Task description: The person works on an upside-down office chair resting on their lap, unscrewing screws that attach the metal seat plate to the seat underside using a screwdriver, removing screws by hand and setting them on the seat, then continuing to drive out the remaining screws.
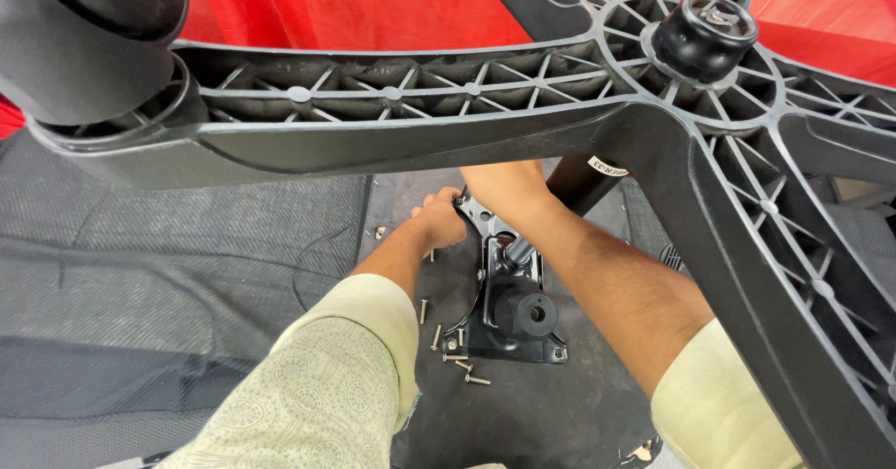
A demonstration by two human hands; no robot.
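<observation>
At far left a black caster sits at the end of one arm of the black star-shaped chair base, which spans the near view. Below it lies grey mesh seat fabric. The left hand is clenched around the far left edge of the black metal seat plate, which lies flat on the dark underside of the seat. Loose screws lie scattered just left of the plate. The right hand reaches to the plate's far end beside the gas cylinder; the base arm hides its fingers, so its grip cannot be told. Red cloth lies far behind.
</observation>
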